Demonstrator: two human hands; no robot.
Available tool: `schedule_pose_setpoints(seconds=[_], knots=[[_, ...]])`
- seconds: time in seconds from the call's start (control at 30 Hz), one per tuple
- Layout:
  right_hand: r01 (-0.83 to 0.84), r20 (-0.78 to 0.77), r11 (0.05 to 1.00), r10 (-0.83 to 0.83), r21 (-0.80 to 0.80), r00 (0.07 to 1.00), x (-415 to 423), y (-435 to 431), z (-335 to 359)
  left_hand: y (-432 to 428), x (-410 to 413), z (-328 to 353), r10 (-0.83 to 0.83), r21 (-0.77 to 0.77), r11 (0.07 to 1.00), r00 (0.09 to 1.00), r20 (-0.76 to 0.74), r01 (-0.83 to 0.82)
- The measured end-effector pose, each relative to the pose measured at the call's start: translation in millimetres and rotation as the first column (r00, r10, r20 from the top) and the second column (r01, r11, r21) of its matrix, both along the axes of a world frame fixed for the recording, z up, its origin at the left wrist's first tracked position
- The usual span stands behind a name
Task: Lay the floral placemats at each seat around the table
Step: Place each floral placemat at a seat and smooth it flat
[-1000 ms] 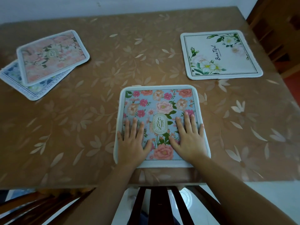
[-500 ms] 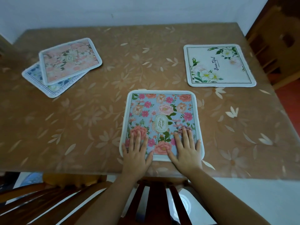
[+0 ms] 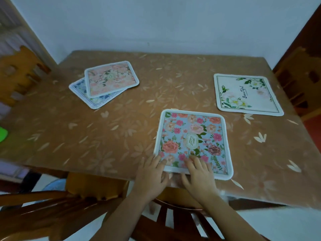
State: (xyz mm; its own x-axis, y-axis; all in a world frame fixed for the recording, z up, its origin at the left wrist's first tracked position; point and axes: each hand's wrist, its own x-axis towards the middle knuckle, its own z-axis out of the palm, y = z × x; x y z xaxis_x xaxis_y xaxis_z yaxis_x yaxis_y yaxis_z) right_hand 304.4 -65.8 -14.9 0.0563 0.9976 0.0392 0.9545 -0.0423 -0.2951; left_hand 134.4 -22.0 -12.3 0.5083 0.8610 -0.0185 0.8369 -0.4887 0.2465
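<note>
Both hands slid back to the near edge of the blue floral placemat (image 3: 192, 136) on the desk (image 3: 121, 129). Left hand (image 3: 151, 174) and right hand (image 3: 198, 176) rest flat, fingers spread. Far left, pink placemat (image 3: 111, 79) overlaps a pale blue placemat (image 3: 79, 89); white placemat (image 3: 246, 94) sits right.
</note>
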Motion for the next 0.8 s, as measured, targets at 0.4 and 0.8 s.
schedule_pose_setpoints(seconds=[0.4, 0.8], knots=[[-0.136, -0.023, 0.971, 0.143, 0.198, 0.989, -152.9, -39.3, 82.7, -74.8, -154.1, 74.3, 0.313, 0.165, 0.921, 0.922, 0.228, -0.354], [-0.245, -0.082, 0.948, 0.266, 0.203, 0.961, -303.6, -71.9, 99.2, -136.1, -297.0, 81.6, 0.463, 0.125, 0.845, 0.829, 0.314, -0.52]])
